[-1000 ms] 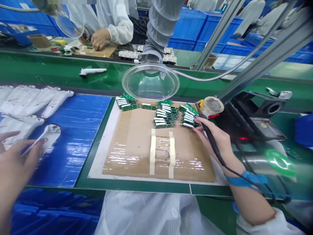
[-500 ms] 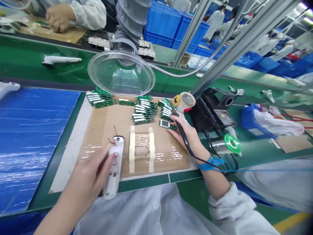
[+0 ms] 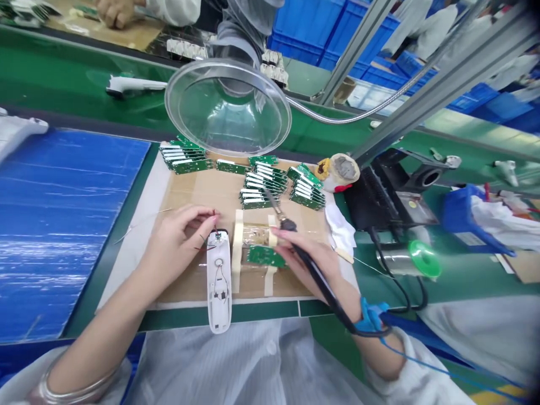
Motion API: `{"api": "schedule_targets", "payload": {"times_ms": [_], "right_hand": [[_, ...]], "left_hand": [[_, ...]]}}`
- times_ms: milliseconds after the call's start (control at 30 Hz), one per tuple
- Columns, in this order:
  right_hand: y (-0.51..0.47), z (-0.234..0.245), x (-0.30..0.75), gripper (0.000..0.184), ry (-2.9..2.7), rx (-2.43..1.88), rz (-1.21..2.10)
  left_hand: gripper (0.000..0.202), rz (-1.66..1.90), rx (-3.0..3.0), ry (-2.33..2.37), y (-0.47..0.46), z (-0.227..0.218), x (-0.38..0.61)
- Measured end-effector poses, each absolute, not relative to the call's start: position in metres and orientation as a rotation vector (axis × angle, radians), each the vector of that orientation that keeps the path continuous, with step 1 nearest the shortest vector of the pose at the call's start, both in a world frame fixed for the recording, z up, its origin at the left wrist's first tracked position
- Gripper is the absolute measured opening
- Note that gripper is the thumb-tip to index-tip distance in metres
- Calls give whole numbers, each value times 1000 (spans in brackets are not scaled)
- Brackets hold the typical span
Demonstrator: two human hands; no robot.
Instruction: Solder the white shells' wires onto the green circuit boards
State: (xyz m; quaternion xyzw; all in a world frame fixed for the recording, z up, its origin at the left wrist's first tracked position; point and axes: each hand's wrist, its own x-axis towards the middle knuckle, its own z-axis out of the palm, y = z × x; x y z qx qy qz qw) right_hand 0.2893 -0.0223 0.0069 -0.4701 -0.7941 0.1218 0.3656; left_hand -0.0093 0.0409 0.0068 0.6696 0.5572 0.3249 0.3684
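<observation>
A white plastic housing (image 3: 219, 281) lies open on the taped cardboard mat (image 3: 198, 197), its thin red and black wires (image 3: 210, 233) sticking up at the far end. My left hand (image 3: 179, 236) pinches those wires at the housing's top. My right hand (image 3: 312, 261) holds a black soldering iron (image 3: 291, 236) with its tip pointing away, and its fingers rest by a green circuit board (image 3: 265, 256) lying in the taped jig (image 3: 253, 247) on the mat. Stacks of green circuit boards (image 3: 270, 188) line the mat's far edge.
A clear fume-extractor hood (image 3: 228, 107) hangs over the far side of the mat. A blue mat (image 3: 50, 214) lies on the left. Right of the work area are a tape roll (image 3: 341, 171), a black soldering station (image 3: 392, 197) and a green solder spool (image 3: 422, 256). Another person's hand (image 3: 116, 11) works across the green conveyor (image 3: 50, 79).
My left hand set the white housing down beside the jig and moved to its wires. My right hand brought a green board from the stacks into the jig, still holding the iron.
</observation>
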Motion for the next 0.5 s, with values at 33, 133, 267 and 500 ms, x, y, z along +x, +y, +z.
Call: {"api": "schedule_targets", "payload": {"times_ms": [33, 133, 267, 500], "right_hand": [[-22, 7, 283, 51, -2098, -1147, 398], [-19, 6, 275, 54, -2126, -1106, 434], [-22, 3, 271, 54, -2064, -1146, 482], [-35, -7, 268, 60, -2119, -1071, 603]], "left_hand": [[39, 840, 1656, 1415, 41, 5, -7], [42, 855, 1501, 1358, 39, 1, -5], [47, 887, 1383, 1323, 36, 0, -6], [46, 842, 1224, 1224, 33, 4, -3]]}}
